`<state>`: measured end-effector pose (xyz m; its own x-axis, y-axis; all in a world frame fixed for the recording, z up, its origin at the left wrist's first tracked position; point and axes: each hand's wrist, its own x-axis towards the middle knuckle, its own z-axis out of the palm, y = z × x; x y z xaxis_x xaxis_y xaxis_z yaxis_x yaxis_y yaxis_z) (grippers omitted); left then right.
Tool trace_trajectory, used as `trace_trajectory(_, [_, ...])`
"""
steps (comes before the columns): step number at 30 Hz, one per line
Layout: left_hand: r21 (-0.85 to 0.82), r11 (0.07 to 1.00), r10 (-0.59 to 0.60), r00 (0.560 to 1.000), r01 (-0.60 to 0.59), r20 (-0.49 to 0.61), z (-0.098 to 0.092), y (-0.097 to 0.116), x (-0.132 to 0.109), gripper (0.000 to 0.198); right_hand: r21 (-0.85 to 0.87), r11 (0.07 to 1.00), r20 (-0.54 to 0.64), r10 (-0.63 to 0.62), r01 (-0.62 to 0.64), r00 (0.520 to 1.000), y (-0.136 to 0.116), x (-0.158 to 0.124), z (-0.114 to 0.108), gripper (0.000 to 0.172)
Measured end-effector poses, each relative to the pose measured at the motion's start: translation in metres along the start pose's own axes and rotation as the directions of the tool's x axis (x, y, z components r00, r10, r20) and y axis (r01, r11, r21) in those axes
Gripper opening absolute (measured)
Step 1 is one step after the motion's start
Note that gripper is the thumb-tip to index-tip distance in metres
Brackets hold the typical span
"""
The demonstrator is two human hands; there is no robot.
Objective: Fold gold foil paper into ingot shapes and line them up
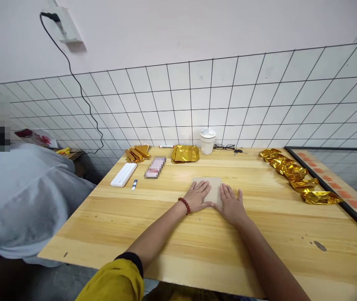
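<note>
A tan square sheet of paper (208,184) lies flat on the wooden table (178,234). My left hand (198,195), with a red bead bracelet at the wrist, rests flat on the sheet's left part, fingers stretched out. My right hand (231,203) lies flat on the sheet's right near corner, fingers spread. Both palms press down and neither hand grips anything.
A row of folded gold foil pieces (297,173) runs along the right side. At the back stand a gold foil stack (185,153), smaller gold folds (138,152), a white cup (207,141), glasses (224,146), a white case (123,174). A person in grey (21,196) leans at the left.
</note>
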<state>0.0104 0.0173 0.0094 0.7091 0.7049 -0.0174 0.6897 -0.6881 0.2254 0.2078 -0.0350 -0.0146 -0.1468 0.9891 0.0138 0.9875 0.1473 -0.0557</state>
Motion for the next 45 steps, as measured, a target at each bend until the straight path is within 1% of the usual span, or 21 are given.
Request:
trace_trajectory(3, [0.030,0.999,-0.036,0.999,0.037,-0.040,0.001,-0.008,-0.015,0.089,-0.003,1.000,-0.006,0.005,-0.005,1.000,0.000,0.000,0.001,0.078])
trace_trajectory(6, [0.042,0.996,-0.077,0.996,0.079,-0.052,0.001,-0.015,-0.029,0.088,-0.001,1.000,-0.021,0.009,-0.009,1.000,0.000,0.001,0.002,0.078])
trace_trajectory(12, [0.042,0.988,-0.146,0.989,0.147,-0.018,-0.003,-0.022,-0.044,0.086,0.009,1.000,-0.012,0.015,-0.015,1.000,0.001,0.002,0.007,0.077])
trace_trajectory(15, [0.040,0.986,-0.158,0.987,0.160,-0.037,-0.003,-0.021,-0.046,0.082,0.009,1.000,-0.063,0.008,-0.008,0.998,0.003,0.003,0.011,0.077])
trace_trajectory(17, [0.036,0.987,-0.155,0.987,0.157,-0.051,-0.002,-0.021,-0.047,0.081,0.003,1.000,-0.142,-0.007,0.008,0.990,0.004,0.003,0.012,0.079])
trace_trajectory(19, [0.032,0.988,-0.149,0.987,0.152,-0.062,0.000,-0.022,-0.047,0.082,-0.006,0.998,-0.232,-0.061,0.061,0.971,0.003,0.003,0.012,0.081])
trace_trajectory(21, [0.030,0.989,-0.140,0.987,0.143,-0.077,0.002,-0.023,-0.047,0.082,-0.023,0.985,-0.276,-0.173,0.174,0.945,0.001,0.003,0.012,0.080])
trace_trajectory(24, [0.031,0.990,-0.132,0.986,0.135,-0.098,0.002,-0.024,-0.047,0.082,-0.036,0.931,-0.232,-0.362,0.364,0.903,-0.004,0.003,0.014,0.079])
trace_trajectory(26, [0.030,0.990,-0.131,0.986,0.135,-0.100,0.002,-0.024,-0.048,0.082,-0.025,0.915,-0.187,-0.401,0.404,0.897,-0.007,0.002,0.015,0.080])
trace_trajectory(27, [0.030,0.990,-0.131,0.986,0.135,-0.099,0.002,-0.024,-0.048,0.082,-0.018,0.920,-0.173,-0.389,0.392,0.905,-0.008,0.002,0.016,0.081])
trace_trajectory(30, [0.036,0.990,-0.133,0.986,0.137,-0.097,0.002,-0.024,-0.048,0.080,-0.013,0.954,-0.149,-0.297,0.299,0.943,-0.009,0.002,0.017,0.082])
trace_trajectory(34, [0.047,0.990,-0.131,0.986,0.136,-0.101,0.004,-0.025,-0.048,0.081,-0.029,0.982,-0.125,-0.187,0.185,0.974,-0.002,0.002,0.017,0.079])
trace_trajectory(36, [0.051,0.990,-0.128,0.986,0.134,-0.105,0.005,-0.025,-0.047,0.080,-0.032,0.990,-0.112,-0.143,0.140,0.983,0.002,0.002,0.017,0.077])
trace_trajectory(39, [0.056,0.989,-0.130,0.986,0.136,-0.105,0.005,-0.025,-0.047,0.080,-0.032,0.993,-0.092,-0.120,0.117,0.989,0.005,0.003,0.016,0.075])
trace_trajectory(45, [0.053,0.989,-0.133,0.986,0.139,-0.104,0.003,-0.023,-0.048,0.081,-0.026,0.999,-0.067,-0.048,0.047,0.997,0.003,0.003,0.012,0.073])
